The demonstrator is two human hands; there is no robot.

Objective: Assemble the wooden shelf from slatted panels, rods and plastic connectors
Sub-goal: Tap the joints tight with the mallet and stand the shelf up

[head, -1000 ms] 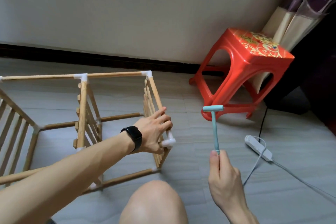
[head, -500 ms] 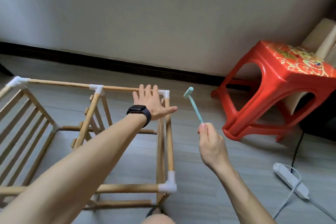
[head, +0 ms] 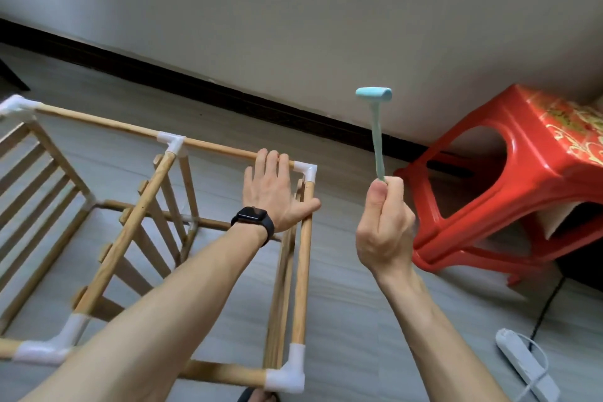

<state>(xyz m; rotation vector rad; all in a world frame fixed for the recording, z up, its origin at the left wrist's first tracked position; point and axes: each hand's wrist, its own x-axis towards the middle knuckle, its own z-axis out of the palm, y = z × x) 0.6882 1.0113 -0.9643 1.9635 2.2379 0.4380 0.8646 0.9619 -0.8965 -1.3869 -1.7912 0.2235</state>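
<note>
**Left palm flat on the frame's far corner, mallet raised in the right**

The fingers of the left hand (head: 274, 192) lay straight and close together, their tips over the far rod (head: 225, 149) just beside the white corner connector (head: 305, 170). The thumb was spread wide to the right and touched the side rod (head: 301, 281) that ran from that connector toward the camera. The hand gripped nothing. A black watch (head: 253, 220) sat on that wrist, its face dark, with nothing readable on it.

The fingers of the right hand (head: 383, 232) were curled round the lower end of a small teal mallet (head: 377, 137), with the thumb set upright against the handle. The mallet stood nearly upright, its head topmost, to the right of the corner connector and apart from it.

The shelf frame (head: 130, 232) lay on its side on the grey floor (head: 359, 320), filling the left and middle of the view. White connectors joined its rods, and a slatted panel (head: 156, 225) stood inside it left of the forearm.

To the right stood a red plastic stool (head: 509, 192) with a gold ornament on top. Whether the ornament held writing could not be told. A white power strip (head: 525, 365) lay on the floor near the lower right corner. A dark baseboard (head: 195, 81) ran along the foot of the wall behind.
</note>
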